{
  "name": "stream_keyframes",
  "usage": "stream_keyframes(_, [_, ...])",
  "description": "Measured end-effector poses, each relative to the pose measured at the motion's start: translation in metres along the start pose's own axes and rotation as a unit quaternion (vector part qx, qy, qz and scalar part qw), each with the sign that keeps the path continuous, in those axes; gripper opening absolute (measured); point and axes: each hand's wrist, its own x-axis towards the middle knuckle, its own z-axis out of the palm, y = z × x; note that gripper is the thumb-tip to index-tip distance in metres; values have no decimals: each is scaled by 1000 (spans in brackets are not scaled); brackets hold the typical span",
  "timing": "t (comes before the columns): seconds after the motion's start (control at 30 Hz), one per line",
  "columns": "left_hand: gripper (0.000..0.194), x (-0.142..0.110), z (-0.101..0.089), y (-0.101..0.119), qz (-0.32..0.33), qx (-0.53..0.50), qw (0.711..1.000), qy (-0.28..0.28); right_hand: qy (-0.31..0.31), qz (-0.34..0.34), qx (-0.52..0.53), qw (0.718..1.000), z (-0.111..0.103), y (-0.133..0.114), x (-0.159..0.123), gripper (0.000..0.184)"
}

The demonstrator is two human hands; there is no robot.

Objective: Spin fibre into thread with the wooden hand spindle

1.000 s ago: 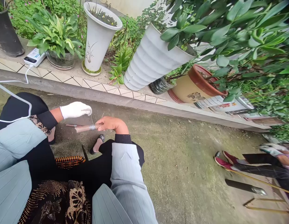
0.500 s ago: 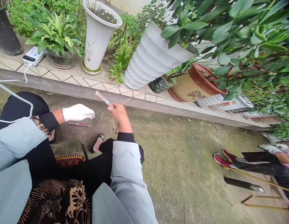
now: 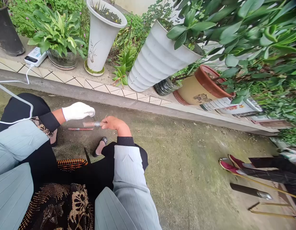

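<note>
My right hand [image 3: 113,123] is bare and closed round one end of a pinkish-brown stick [image 3: 87,124]. Silvery wire [image 3: 97,124] is wound about the stick's middle, and the stick lies nearly level, pointing left. Just above it, my left hand [image 3: 78,111], in a white knit glove, has its fingers pinched together. A thin strand runs from those fingertips down to the winding. On the ground below the glove lies a second, reddish stick [image 3: 80,129] with a pale band at its middle.
A tiled ledge [image 3: 95,85] carries several potted plants, including a white ribbed pot [image 3: 159,57], and a white power bank [image 3: 35,56] with a cable. An orange-black woven seat [image 3: 72,164] shows between my legs. At right are another person's red shoes [image 3: 228,166] and a dark cylinder [image 3: 249,190].
My right hand has turned the stick from a tilt, far end up, to nearly level and lower. The gloved left hand has risen slightly and now sits above the stick.
</note>
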Motion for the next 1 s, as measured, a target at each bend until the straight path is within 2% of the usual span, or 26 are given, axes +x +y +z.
stream_keyframes(0.1, [34, 2, 0, -1, -7, -17, 1000, -9, -76, -62, 68, 993, 2, -2, -6, 20])
stream_keyframes(0.17, [34, 3, 1, 0, -10, -48, 999, -17, -123, -130, 124, 976, 0, -5, -14, 20])
stream_keyframes(0.23, [36, 3, 3, 2, -16, -96, 995, -26, -115, -198, 194, 954, -3, -7, -24, 26])
stream_keyframes(0.27, [38, 3, 5, 4, -22, -121, 992, -31, -73, -222, 238, 943, -6, -7, -29, 30])
stream_keyframes(0.33, [41, 3, 9, 7, -27, -158, 986, -46, 78, -234, 338, 908, -11, -4, -35, 32])
stream_keyframes(0.4, [40, 3, 12, 12, -23, -163, 984, -73, 234, -206, 412, 856, -16, 3, -34, 31])
stream_keyframes(0.43, [39, 3, 13, 14, -21, -156, 983, -90, 287, -185, 427, 837, -17, 7, -31, 30])
stream_keyframes(0.47, [38, 2, 14, 16, -16, -149, 983, -108, 322, -160, 425, 831, -18, 11, -27, 30])
stream_keyframes(0.5, [37, 2, 13, 18, -11, -143, 982, -120, 344, -129, 404, 838, -18, 14, -22, 29])
stream_keyframes(0.6, [36, 0, 8, 22, 21, -138, 982, -128, 361, 4, 239, 901, -14, 15, -9, 26])
stream_keyframes(0.67, [36, 0, 3, 22, 32, -127, 986, -99, 324, 88, 95, 937, -11, 10, -4, 28])
stream_keyframes(0.7, [37, -1, 1, 21, 29, -116, 990, -81, 285, 112, 35, 951, -9, 7, -2, 28])
stream_keyframes(0.77, [36, -1, -4, 18, 14, -85, 995, -51, 182, 117, -53, 975, -6, -1, -1, 28])
stream_keyframes(0.83, [35, -1, -5, 12, 3, -51, 998, -34, 77, 81, -101, 989, -2, -7, -1, 25])
stream_keyframes(0.9, [35, -1, -5, 6, -1, -28, 999, -24, -22, 30, -84, 996, 1, -10, -2, 20])
stream_keyframes(0.97, [34, -1, -2, 2, -4, -29, 999, -24, -119, -43, 5, 992, 4, -12, -6, 17])
stream_keyframes(1.0, [34, -1, -1, 1, -7, -37, 999, -26, -160, -90, 62, 981, 5, -12, -9, 18])
